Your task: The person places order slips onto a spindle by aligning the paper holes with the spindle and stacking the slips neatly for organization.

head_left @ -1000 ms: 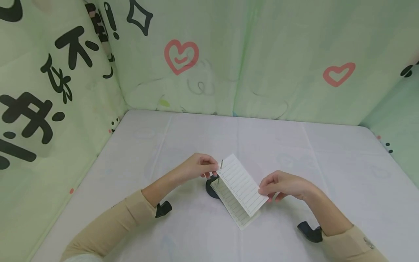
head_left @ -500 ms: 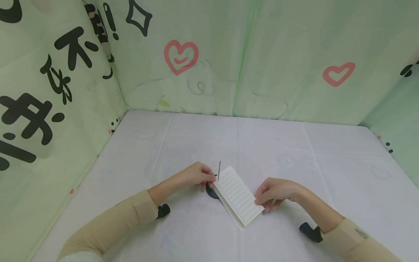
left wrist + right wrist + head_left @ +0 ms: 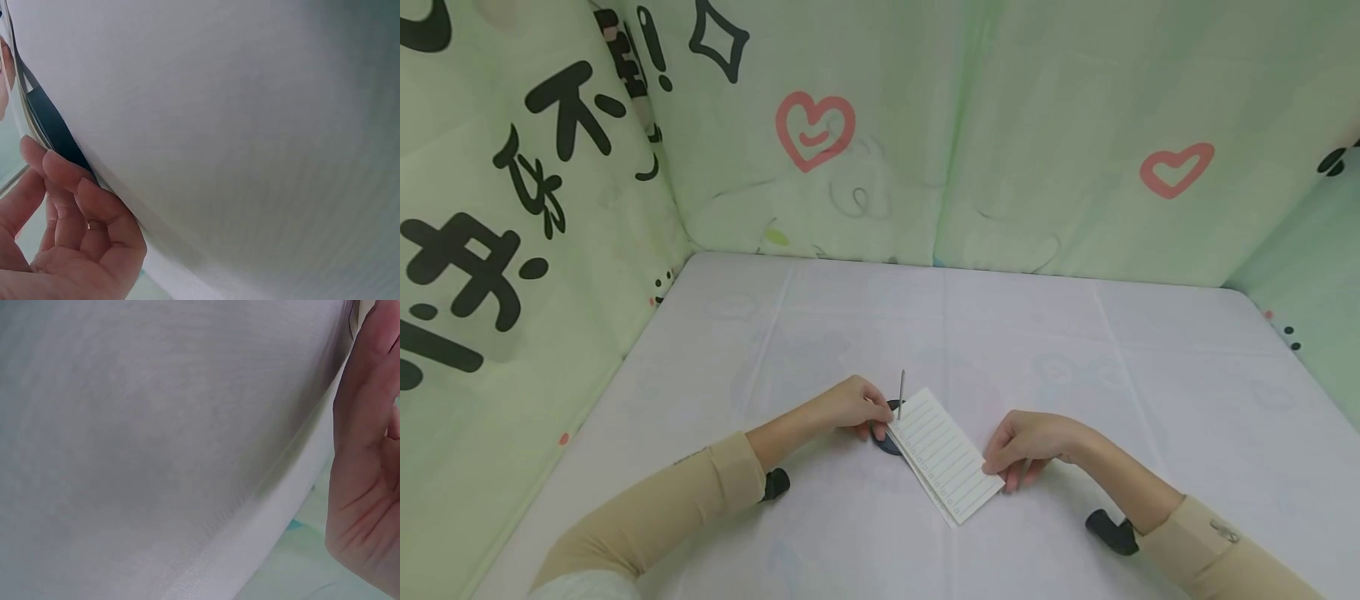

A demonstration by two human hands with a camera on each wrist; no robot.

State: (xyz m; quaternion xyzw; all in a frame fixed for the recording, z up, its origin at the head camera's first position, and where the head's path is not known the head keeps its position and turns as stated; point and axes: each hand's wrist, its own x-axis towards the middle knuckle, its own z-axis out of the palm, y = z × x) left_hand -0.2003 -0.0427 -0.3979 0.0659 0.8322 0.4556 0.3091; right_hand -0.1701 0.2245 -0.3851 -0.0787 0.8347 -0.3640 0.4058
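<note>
A bill spike stands mid-table, with a thin metal pin point(image 3: 902, 390) rising from a round black base point(image 3: 887, 444). A lined checklist sheet point(image 3: 947, 454) is pierced by the pin near its upper left corner and lies slanted over another sheet point(image 3: 934, 502), whose edge peeks out below. My left hand point(image 3: 853, 404) pinches the top sheet's corner beside the pin. At the opposite end, my right hand point(image 3: 1037, 437) pinches the sheet's right corner between thumb and fingers. In the left wrist view, the fingertips point(image 3: 59, 169) are right at the dark base point(image 3: 56, 125).
A white cloth point(image 3: 820, 325) covers the table. Green printed curtains point(image 3: 880, 167) enclose the back and sides. Black wrist mounts point(image 3: 1111, 532) stick out from under both beige sleeves point(image 3: 662, 492).
The top sheet has slid down the pin and now lies close over the lower sheet. More of the pin shows above it. Both hands have come down with the sheet.
</note>
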